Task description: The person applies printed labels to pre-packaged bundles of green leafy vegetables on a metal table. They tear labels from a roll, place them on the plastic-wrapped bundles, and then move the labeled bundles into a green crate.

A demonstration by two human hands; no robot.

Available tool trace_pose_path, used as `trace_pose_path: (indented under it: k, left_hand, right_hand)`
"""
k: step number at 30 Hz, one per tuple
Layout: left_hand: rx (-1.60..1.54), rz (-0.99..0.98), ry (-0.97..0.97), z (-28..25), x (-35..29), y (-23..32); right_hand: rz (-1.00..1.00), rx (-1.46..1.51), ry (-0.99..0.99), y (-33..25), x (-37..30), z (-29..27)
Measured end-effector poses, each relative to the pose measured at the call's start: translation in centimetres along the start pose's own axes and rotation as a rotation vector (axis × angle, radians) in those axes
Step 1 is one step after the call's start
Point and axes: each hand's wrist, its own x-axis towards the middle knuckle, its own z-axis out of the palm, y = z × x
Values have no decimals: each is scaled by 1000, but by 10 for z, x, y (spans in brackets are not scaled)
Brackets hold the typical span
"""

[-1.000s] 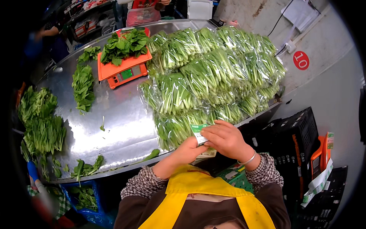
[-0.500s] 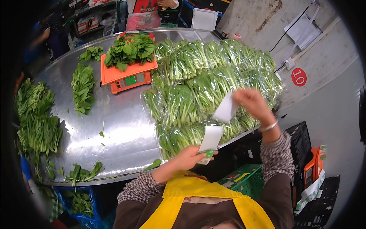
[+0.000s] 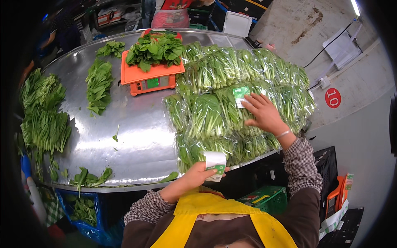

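Note:
Rows of clear bags of leafy greens (image 3: 206, 111) cover the right half of the metal table. A green-and-white label (image 3: 239, 91) lies flat on a bag in the middle row. My right hand (image 3: 264, 115) is spread over that bag, fingertips at the label's right edge; whether they press on it I cannot tell. Close to my body, at the table's front edge, my left hand (image 3: 195, 175) pinches a strip of labels (image 3: 216, 159), its white backing curling up at the top.
Loose greens sit on an orange scale (image 3: 134, 74) at the back, with more bunches (image 3: 45, 130) along the left edge. A blue-lined bin (image 3: 84, 213) and green crate (image 3: 266, 200) stand below the table. Another person (image 3: 169, 16) stands across it.
My right hand has moved forward and left, its fingers unfolding, and the label it held now rests on a bag. My left hand has shifted slightly, still holding the strip. The whole view has shifted.

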Motion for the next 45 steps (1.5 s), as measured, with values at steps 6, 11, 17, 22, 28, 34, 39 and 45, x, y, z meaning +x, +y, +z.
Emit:
trace_pose_path:
  k: [6, 11, 17, 22, 28, 34, 39, 45]
  left_hand:
    - [37, -101, -43, 22, 5, -16]
    - [160, -140, -98, 42, 5, -25]
    - [127, -109, -69, 54, -13, -35]
    - [25, -10, 46, 67, -28, -18]
    - [127, 379, 726, 45, -57, 1]
    - [128, 376, 821, 32, -39, 16]
    - [1119, 743, 1137, 27, -39, 43]
    - [1563, 931, 532, 22, -12, 45]
  right_hand:
    - [-12, -186, -23, -5, -20, 15]
    - [124, 168, 389, 26, -18, 16]
    - [-59, 430, 699, -49, 2, 22]
    - [-248, 274, 405, -180, 26, 57]
    - [-2, 1288, 360, -206, 24, 83]
    - [317, 2018, 200, -206, -21, 17]
    - [413, 1945, 252, -183, -37, 16]
    - [366, 1976, 123, -187, -52, 6]
